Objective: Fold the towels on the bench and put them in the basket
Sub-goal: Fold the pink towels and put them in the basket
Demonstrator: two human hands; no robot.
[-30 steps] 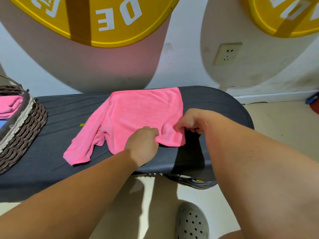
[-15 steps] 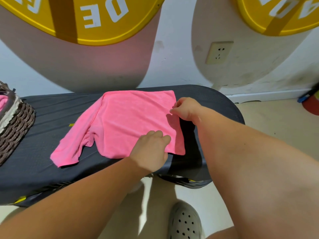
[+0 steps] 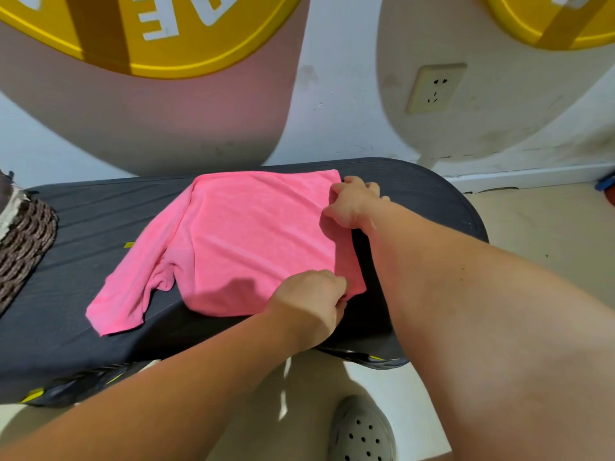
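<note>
A pink towel lay partly spread across the middle of a dark bench, its right half flat and its left end trailing in a rumpled tail toward 8 o'clock. The cloth looked light, soft and limp, likely to sag and crease wherever it went unsupported, so the corners and hems appeared the best places to take it. The left hand pinched the towel's corner at 5 o'clock, fingers curled over the hem. The right hand, at the towel's 2 o'clock, had its fingers curled on the far right corner.

A second earlier both hands had been bunched together at the near corner. The right had since travelled up the right edge to the far corner, drawing that edge straighter, while the left kept its hold.

A woven basket stood on the bench at 9 o'clock, more of it cut off by the frame than before. A socket sat on the wall at 1 o'clock, and a shoe at 6 o'clock on the floor.
</note>
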